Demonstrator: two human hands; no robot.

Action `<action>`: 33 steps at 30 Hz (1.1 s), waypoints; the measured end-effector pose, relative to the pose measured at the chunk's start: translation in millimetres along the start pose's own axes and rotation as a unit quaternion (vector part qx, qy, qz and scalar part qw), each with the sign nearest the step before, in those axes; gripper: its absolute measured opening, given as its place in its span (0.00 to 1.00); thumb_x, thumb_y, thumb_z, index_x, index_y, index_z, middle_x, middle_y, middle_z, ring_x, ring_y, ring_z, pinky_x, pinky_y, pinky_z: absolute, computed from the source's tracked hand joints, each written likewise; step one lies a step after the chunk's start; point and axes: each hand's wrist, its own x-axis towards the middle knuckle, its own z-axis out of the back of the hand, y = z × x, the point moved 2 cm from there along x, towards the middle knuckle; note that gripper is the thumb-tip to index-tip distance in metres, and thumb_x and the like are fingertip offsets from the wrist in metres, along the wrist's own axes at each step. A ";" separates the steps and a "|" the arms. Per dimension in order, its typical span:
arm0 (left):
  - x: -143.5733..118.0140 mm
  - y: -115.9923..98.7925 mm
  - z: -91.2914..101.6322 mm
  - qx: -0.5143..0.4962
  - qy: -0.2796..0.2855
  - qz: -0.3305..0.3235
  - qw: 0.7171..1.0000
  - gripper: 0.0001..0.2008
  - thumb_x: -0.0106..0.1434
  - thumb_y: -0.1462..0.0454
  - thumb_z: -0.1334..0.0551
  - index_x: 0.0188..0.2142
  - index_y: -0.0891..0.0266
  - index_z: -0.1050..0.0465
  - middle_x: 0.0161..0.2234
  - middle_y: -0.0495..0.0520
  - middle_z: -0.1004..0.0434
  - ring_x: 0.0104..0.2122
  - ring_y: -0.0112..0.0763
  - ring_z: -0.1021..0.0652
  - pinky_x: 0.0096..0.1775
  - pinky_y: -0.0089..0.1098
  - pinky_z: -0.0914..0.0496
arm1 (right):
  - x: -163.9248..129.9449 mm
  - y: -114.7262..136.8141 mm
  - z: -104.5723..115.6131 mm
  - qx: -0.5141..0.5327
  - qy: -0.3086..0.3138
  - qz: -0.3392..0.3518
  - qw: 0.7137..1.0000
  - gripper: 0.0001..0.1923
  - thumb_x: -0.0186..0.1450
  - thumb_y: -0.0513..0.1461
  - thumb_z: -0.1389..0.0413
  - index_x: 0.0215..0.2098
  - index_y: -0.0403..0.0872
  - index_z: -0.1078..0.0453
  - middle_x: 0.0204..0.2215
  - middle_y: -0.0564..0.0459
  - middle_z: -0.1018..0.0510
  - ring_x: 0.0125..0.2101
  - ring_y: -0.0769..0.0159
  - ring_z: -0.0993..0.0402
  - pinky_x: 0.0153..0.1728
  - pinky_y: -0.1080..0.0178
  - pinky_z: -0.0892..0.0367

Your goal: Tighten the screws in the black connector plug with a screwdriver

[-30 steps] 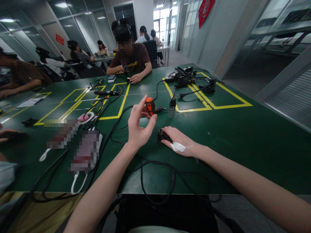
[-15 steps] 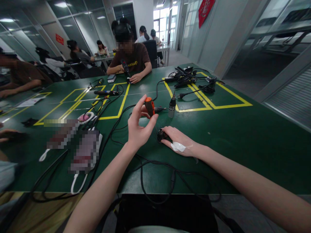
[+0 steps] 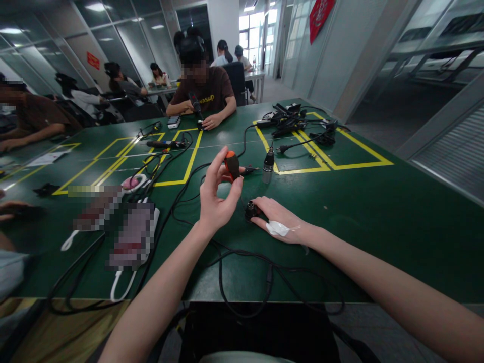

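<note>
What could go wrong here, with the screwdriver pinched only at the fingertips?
The left hand holds the orange-handled screwdriver only between fingertips, so it might slip and drop. The right hand pins the small black connector with fingers beside it, so a slipped tip could jab them. Loose black cables nearby could snag.

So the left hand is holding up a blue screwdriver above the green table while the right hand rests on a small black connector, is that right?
Not quite: the screwdriver in the left hand has an orange and black handle, not blue, as the head view shows. The rest holds: it is held up above the green table while the right hand rests on the small black connector.
</note>
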 end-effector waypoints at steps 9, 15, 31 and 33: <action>-0.1 0.5 -1.5 -0.015 0.004 0.011 1.000 0.33 0.75 0.61 0.37 0.74 0.53 0.46 0.49 0.56 0.14 0.42 0.33 0.14 0.46 0.34 0.19 | -0.1 -1.0 -1.5 -0.001 -0.001 0.000 1.000 0.11 0.73 0.37 0.41 0.53 0.47 0.30 0.46 0.42 0.19 0.46 0.50 0.22 0.48 0.49 0.26; 0.4 0.2 -1.2 0.005 0.000 -0.005 1.000 0.34 0.73 0.60 0.33 0.73 0.53 0.44 0.52 0.57 0.15 0.43 0.32 0.15 0.46 0.32 0.20 | 0.2 -0.7 -1.1 0.001 -0.001 -0.005 1.000 0.11 0.72 0.37 0.41 0.53 0.46 0.30 0.46 0.42 0.19 0.46 0.49 0.22 0.48 0.48 0.26; -2.2 -0.6 -2.5 -0.033 0.036 0.037 0.998 0.33 0.78 0.59 0.40 0.77 0.53 0.49 0.51 0.59 0.13 0.37 0.30 0.13 0.46 0.34 0.18 | -0.1 -0.1 -0.7 0.008 -0.001 -0.004 1.000 0.11 0.73 0.37 0.41 0.53 0.47 0.30 0.46 0.42 0.19 0.45 0.49 0.22 0.48 0.47 0.26; -2.3 -0.5 -2.2 -0.036 0.032 0.042 0.998 0.31 0.78 0.59 0.41 0.76 0.55 0.46 0.50 0.59 0.13 0.38 0.31 0.14 0.46 0.35 0.19 | 0.0 0.0 -0.2 0.007 -0.001 -0.004 1.000 0.11 0.73 0.37 0.41 0.52 0.47 0.30 0.45 0.42 0.19 0.45 0.49 0.22 0.48 0.47 0.26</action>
